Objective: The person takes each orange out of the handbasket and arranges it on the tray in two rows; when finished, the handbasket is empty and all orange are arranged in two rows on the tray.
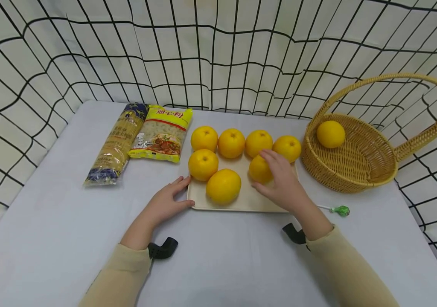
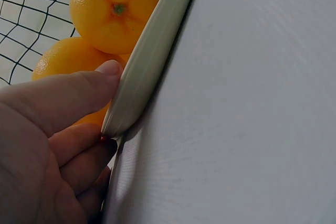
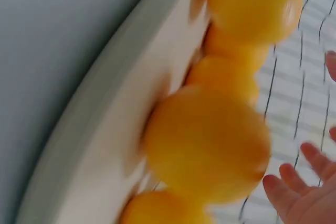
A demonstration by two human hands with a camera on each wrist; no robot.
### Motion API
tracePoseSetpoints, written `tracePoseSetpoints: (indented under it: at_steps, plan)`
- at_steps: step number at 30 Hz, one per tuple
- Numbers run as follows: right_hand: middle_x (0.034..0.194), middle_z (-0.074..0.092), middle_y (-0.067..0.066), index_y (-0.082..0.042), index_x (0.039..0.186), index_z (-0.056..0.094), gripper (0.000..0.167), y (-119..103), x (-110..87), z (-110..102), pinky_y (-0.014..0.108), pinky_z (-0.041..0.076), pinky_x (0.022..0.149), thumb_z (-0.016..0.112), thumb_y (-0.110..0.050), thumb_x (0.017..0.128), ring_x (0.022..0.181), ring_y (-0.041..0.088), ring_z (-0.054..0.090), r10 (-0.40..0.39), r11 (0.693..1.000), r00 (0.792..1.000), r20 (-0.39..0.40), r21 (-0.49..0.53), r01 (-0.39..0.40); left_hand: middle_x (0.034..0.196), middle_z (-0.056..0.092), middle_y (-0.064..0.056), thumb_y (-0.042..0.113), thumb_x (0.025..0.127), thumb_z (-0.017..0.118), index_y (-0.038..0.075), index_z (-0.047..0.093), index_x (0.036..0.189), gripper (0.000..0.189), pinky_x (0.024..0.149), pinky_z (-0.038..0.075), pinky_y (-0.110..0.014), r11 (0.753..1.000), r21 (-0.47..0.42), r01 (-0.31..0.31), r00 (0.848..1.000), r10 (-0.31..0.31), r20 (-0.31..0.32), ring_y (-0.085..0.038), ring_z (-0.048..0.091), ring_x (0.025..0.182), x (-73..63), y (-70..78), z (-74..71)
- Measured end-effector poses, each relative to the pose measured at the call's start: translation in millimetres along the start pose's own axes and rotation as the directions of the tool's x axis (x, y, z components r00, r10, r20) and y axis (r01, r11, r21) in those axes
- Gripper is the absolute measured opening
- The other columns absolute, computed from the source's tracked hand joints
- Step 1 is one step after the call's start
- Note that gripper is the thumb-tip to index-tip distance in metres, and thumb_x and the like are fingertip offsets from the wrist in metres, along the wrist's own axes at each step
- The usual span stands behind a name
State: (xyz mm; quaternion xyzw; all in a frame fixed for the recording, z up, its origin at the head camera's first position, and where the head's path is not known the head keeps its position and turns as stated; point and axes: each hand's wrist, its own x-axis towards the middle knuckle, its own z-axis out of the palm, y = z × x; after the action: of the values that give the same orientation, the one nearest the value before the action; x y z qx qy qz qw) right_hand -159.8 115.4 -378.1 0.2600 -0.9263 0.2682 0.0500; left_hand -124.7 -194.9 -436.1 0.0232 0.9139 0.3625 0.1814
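Observation:
A shallow cream tray [image 1: 245,202] lies on the white table and bears several oranges [image 1: 231,143]. At its front left corner is my left hand [image 1: 164,202]; in the left wrist view its thumb [image 2: 107,72] lies at the rim, with the other fingers curled against the edge below. Above the tray's right part, my right hand [image 1: 280,181] reaches over an orange [image 1: 260,169], thumb and fingers spread on either side of it. In the blurred right wrist view, the spread fingertips [image 3: 273,184] stand beside that orange [image 3: 207,142], not closed round it.
Right of the tray stands a wicker basket [image 1: 320,170] with a tall handle and one orange [image 1: 331,134] inside. A green lollipop [image 1: 341,210] lies in front of it. Back left are a noodle pack [image 1: 116,143] and a yellow food bag [image 1: 161,134]. Black netting surrounds the table.

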Motion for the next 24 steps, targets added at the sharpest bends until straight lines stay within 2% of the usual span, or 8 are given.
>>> tracePoseSetpoints:
  at_steps: [1, 3, 6, 8, 10, 12, 15, 24]
  plan:
    - [0.143, 0.033, 0.012, -0.007, 0.137, 0.035, 0.074, -4.9, 1.2, 2.0, 0.046, 0.026, 0.109, 0.072, -0.025, 0.076, 0.132, 0.029, 0.028, -0.077, 0.996, 0.997, 0.010, -0.031, 0.078, 0.152, 0.020, -0.007, 0.047, 0.080, 0.062, 0.027, 0.027, 0.143, 0.076, 0.108, 0.017, -0.058, 1.000, 0.001, -0.002, 1.000, 0.002, 0.000, -0.039, 0.019, 0.137, 0.1, -0.1, -0.1]
    - [0.141, 0.036, 0.011, -0.008, 0.134, 0.039, 0.071, -13.9, 5.1, 8.0, 0.044, 0.029, 0.108, 0.073, -0.023, 0.075, 0.130, 0.029, 0.031, -0.221, 0.969, 0.974, 0.041, -0.099, 0.224, 0.152, 0.020, -0.007, 0.047, 0.080, 0.062, 0.026, 0.027, 0.143, 0.076, 0.108, 0.017, -0.058, 1.000, -0.001, -0.004, 1.000, 0.004, 0.000, -0.039, 0.019, 0.137, -0.1, -0.1, -0.6]
    - [0.138, 0.040, 0.010, -0.012, 0.130, 0.046, 0.063, -26.9, 11.7, 18.4, 0.042, 0.033, 0.106, 0.074, -0.026, 0.074, 0.127, 0.032, 0.036, -0.393, 0.893, 0.912, 0.115, -0.187, 0.409, 0.152, 0.020, -0.008, 0.047, 0.080, 0.062, 0.026, 0.027, 0.143, 0.076, 0.108, 0.017, -0.058, 1.000, -0.003, -0.005, 1.000, 0.005, -0.001, -0.038, 0.019, 0.137, -0.2, -0.5, -1.0]
    - [0.136, 0.043, 0.009, -0.018, 0.127, 0.049, 0.060, -33.7, 14.8, 25.3, 0.042, 0.036, 0.104, 0.074, -0.029, 0.074, 0.126, 0.033, 0.038, -0.453, 0.841, 0.875, 0.174, -0.242, 0.483, 0.152, 0.020, -0.008, 0.047, 0.080, 0.062, 0.026, 0.027, 0.143, 0.076, 0.108, 0.017, -0.058, 1.000, -0.003, -0.006, 1.000, 0.006, 0.001, -0.038, 0.019, 0.137, -0.2, -0.7, -1.1]
    - [0.135, 0.044, 0.008, -0.022, 0.126, 0.050, 0.056, -38.5, 16.3, 30.9, 0.042, 0.038, 0.102, 0.073, -0.032, 0.075, 0.124, 0.034, 0.040, -0.475, 0.803, 0.850, 0.225, -0.284, 0.524, 0.152, 0.020, -0.008, 0.047, 0.080, 0.062, 0.026, 0.027, 0.143, 0.076, 0.108, 0.017, -0.058, 1.000, -0.001, -0.007, 1.000, 0.007, 0.003, -0.039, 0.019, 0.137, -0.1, -0.9, -0.9]
    - [0.134, 0.045, 0.007, -0.026, 0.126, 0.049, 0.056, -41.3, 16.9, 35.4, 0.041, 0.040, 0.101, 0.072, -0.032, 0.076, 0.124, 0.033, 0.040, -0.473, 0.782, 0.841, 0.261, -0.315, 0.538, 0.151, 0.020, -0.008, 0.047, 0.080, 0.062, 0.026, 0.027, 0.143, 0.076, 0.108, 0.017, -0.058, 1.000, 0.000, -0.010, 1.000, 0.010, 0.002, -0.039, 0.019, 0.137, -0.1, -0.7, -0.7]
    - [0.134, 0.044, 0.006, -0.027, 0.128, 0.047, 0.057, -42.8, 17.5, 39.7, 0.040, 0.040, 0.101, 0.072, -0.029, 0.077, 0.124, 0.030, 0.040, -0.459, 0.771, 0.842, 0.283, -0.344, 0.536, 0.151, 0.021, -0.008, 0.047, 0.080, 0.062, 0.026, 0.027, 0.143, 0.076, 0.108, 0.017, -0.058, 1.000, 0.002, -0.015, 1.000, 0.015, 0.000, -0.039, 0.019, 0.136, -0.1, -0.6, -0.5]
    - [0.127, 0.044, 0.008, -0.024, 0.128, 0.049, 0.056, -44.4, 16.8, 41.7, 0.036, 0.043, 0.097, 0.072, -0.027, 0.077, 0.118, 0.027, 0.041, -0.447, 0.785, 0.858, 0.252, -0.350, 0.511, 0.151, 0.021, -0.008, 0.045, 0.080, 0.062, 0.025, 0.027, 0.144, 0.076, 0.108, 0.017, -0.058, 1.000, 0.007, -0.018, 1.000, 0.018, 0.000, -0.039, 0.019, 0.136, -1.0, 1.3, -1.5]
